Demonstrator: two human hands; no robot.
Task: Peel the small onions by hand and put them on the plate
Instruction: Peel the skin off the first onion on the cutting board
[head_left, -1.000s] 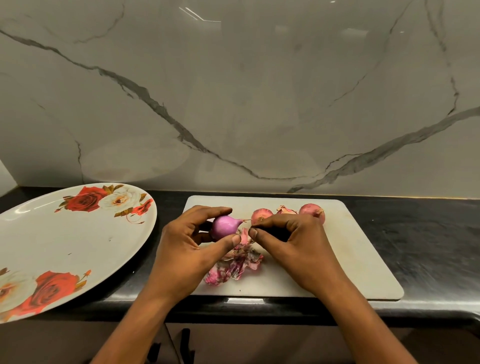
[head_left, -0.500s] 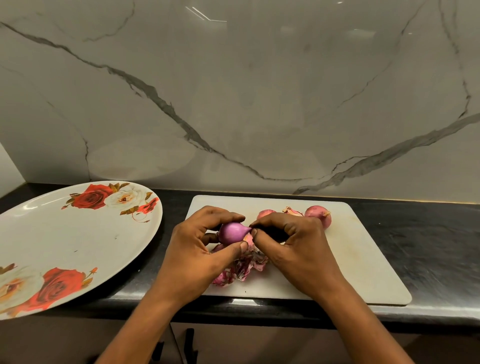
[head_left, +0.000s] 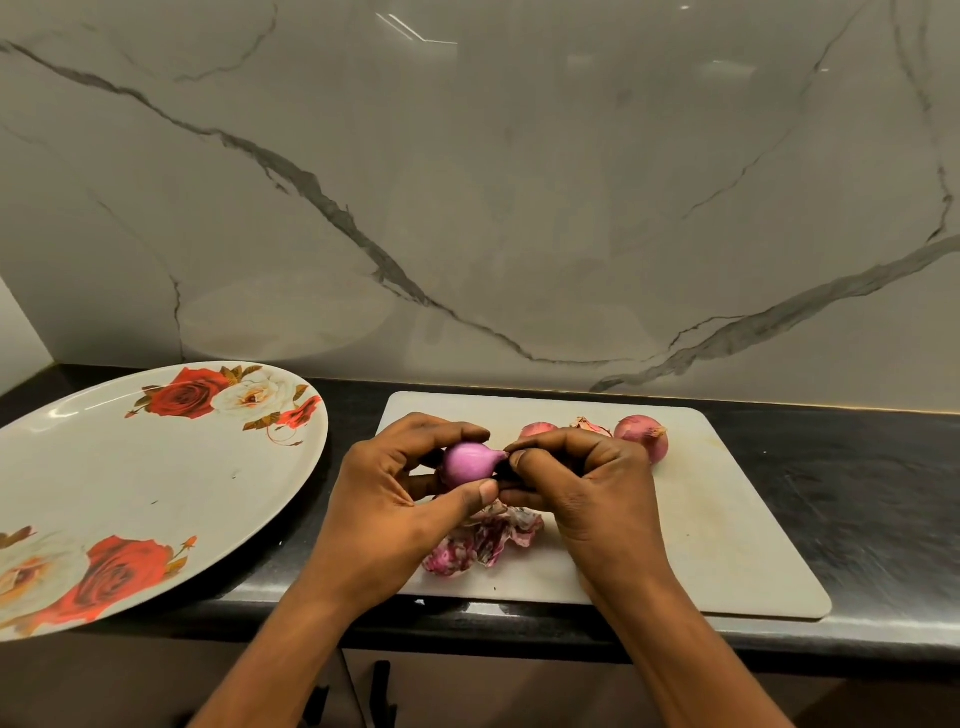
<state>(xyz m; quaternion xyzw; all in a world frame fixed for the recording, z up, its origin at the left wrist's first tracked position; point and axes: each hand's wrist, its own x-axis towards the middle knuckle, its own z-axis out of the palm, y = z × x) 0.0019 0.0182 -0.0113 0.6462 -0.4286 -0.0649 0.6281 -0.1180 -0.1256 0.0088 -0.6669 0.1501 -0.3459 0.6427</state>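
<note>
**Onion held sideways between two hands**

The left hand grips a pink onion above the cutting board, its long axis running left to right. Fingers of the right hand pinch its pointed right tip. The plate lies left, nearer the left hand.

No writing, label, brand, number or sign can be read anywhere. The large white oval plate, to the left of the left hand, carries only printed red and cream roses. The pale rectangular plastic cutting board, reaching out past the right hand, shows only faint stains.
</note>
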